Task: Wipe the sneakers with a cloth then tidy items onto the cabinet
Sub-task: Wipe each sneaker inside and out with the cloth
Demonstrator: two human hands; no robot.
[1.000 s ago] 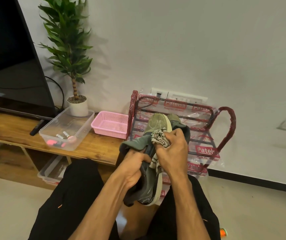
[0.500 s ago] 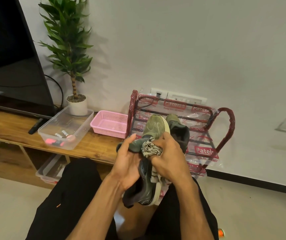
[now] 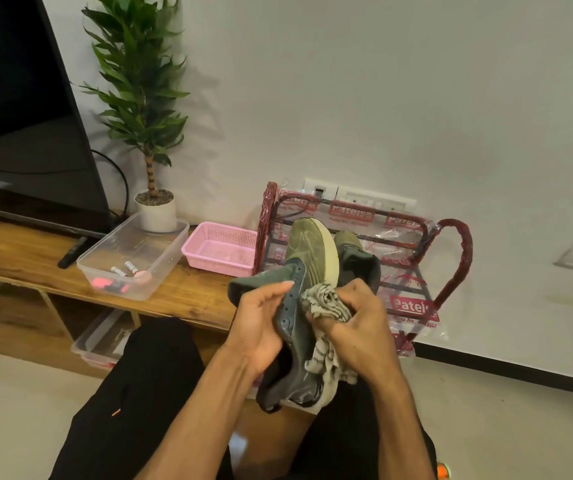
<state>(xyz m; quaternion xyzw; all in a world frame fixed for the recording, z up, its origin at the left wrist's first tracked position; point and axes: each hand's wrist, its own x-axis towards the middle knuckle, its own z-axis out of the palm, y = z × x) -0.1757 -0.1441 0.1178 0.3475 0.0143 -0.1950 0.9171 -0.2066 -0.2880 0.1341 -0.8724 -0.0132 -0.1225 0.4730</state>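
Note:
My left hand (image 3: 261, 327) holds an olive-green sneaker (image 3: 300, 258) upright by its dark grey collar, toe pointing up and cream sole edge facing right. My right hand (image 3: 361, 327) is closed on a grey-and-white striped cloth (image 3: 326, 303), which it presses against the sneaker's side near the tongue. The cloth's loose end hangs down below my right hand. A second olive sneaker (image 3: 358, 258) shows just behind the first, mostly hidden. The wooden cabinet (image 3: 191, 292) runs along the left.
On the cabinet stand a clear plastic box (image 3: 160, 265) with small items, a pink basket (image 3: 221, 252), a potted plant (image 3: 155, 209), a remote (image 3: 72, 252) and a TV (image 3: 18, 116). A red wrapped metal rack (image 3: 451, 271) leans on the wall behind the sneakers. My legs fill the foreground.
My right hand with the cloth has slid down the sneaker's side from near the toe towards the collar. My left hand has shifted its hold on the collar, fingers more spread.

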